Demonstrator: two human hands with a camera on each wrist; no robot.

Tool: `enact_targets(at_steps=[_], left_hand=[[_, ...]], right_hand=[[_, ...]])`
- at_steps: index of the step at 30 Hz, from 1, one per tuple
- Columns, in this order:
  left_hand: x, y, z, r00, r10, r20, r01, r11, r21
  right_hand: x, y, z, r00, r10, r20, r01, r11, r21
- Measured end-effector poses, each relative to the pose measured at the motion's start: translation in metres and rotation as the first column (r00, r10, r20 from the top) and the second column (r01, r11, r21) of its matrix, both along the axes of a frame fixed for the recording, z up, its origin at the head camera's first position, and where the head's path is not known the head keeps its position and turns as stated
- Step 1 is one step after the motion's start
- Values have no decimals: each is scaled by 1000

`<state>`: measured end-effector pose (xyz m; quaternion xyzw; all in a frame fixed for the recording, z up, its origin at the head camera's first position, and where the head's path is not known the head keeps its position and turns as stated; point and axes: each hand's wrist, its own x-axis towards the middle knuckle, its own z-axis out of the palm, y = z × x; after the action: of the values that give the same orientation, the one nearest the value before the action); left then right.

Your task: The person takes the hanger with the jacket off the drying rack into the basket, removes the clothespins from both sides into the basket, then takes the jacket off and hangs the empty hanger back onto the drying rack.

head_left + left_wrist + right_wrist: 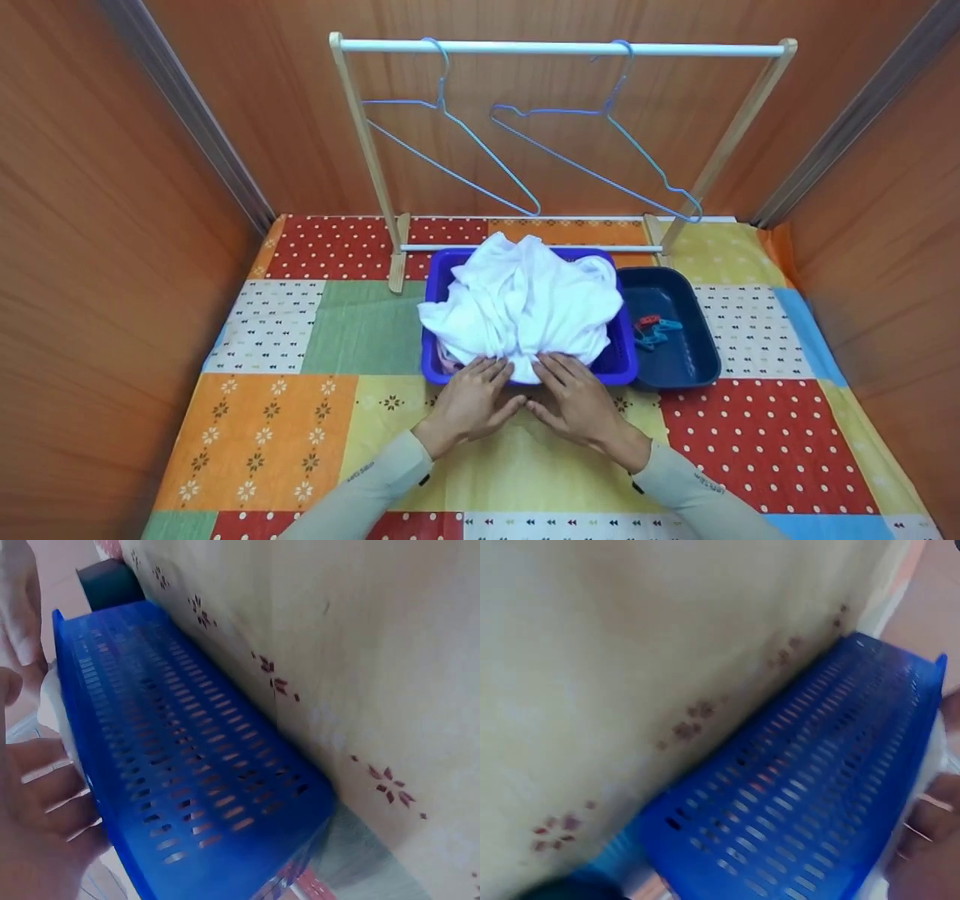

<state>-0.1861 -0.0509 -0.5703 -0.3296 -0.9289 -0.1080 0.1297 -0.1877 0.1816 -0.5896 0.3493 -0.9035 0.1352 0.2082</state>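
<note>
A bunched white cloth (536, 300) is heaped in a blue-purple slotted basket (628, 352) and spills over its near rim. At that rim my left hand (474, 401) rests its extended fingers on the cloth's near edge. My right hand (576, 401) lies beside it, mirrored, fingers likewise on the cloth. The two thumbs almost meet in front of the basket. In the left wrist view, spread fingers reach over the top edge of the basket (187, 727). The right wrist view catches part of the right hand (930, 847) at the basket's upper edge.
Behind the basket stands a rack with a white rail (525, 48), carrying a left hanger (480, 142) and a right hanger (637, 150). A dark blue tub (694, 360) to the right holds several red and blue clothespins (654, 331). Wooden panels (112, 225) enclose the patchwork tablecloth (270, 420).
</note>
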Motion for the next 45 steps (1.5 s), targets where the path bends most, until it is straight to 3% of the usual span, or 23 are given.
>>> enact_targets(at_steps=[5, 9, 12, 14, 16, 17, 19, 21, 24, 31, 33, 37, 40, 45], left_hand=[[-12, 4, 1, 987, 55, 152, -55, 998, -7], [-16, 8, 5, 967, 77, 241, -73, 997, -26], [-20, 10, 11, 931, 105, 349, -102, 994, -27], [-23, 12, 14, 892, 135, 432, -135, 990, -31], [-26, 12, 17, 858, 159, 488, -163, 986, -34], [-26, 12, 18, 853, 164, 496, -168, 985, -37], [-27, 12, 17, 864, 158, 478, -150, 987, -55], [-25, 11, 16, 896, 132, 423, -112, 991, -70], [-21, 8, 14, 938, 84, 337, -67, 996, -64], [-11, -6, 36, 976, 40, 214, -53, 997, 55], [-10, -12, 44, 984, 35, 176, -52, 994, 95], [-17, -25, 62, 990, 41, 136, -66, 981, 184], [-28, -34, 74, 989, 69, 133, -99, 967, 234], [-51, -47, 89, 975, 129, 179, -173, 950, 260]], right_hand=[[-10, -6, 10, 969, -41, 243, 31, 998, 46], [-16, -9, 18, 938, -38, 345, 6, 996, 92], [-21, -11, 24, 921, -25, 390, -24, 992, 122], [-26, -12, 27, 905, -15, 424, -42, 991, 125], [-30, -12, 30, 879, -11, 477, -52, 992, 118], [-31, -12, 31, 867, -8, 499, -57, 992, 115], [-33, -12, 32, 842, -8, 540, -65, 991, 116], [-33, -10, 32, 814, -17, 581, -59, 992, 112], [-30, -6, 35, 798, -7, 602, -49, 996, 77], [-22, 13, 57, 781, 66, 621, -29, 997, -69], [-21, 19, 65, 789, 78, 609, -18, 994, -104], [-24, 28, 79, 843, 79, 533, 10, 987, -162], [-32, 32, 89, 875, 45, 481, 50, 982, -183], [-51, 37, 102, 900, -26, 434, 109, 980, -169]])
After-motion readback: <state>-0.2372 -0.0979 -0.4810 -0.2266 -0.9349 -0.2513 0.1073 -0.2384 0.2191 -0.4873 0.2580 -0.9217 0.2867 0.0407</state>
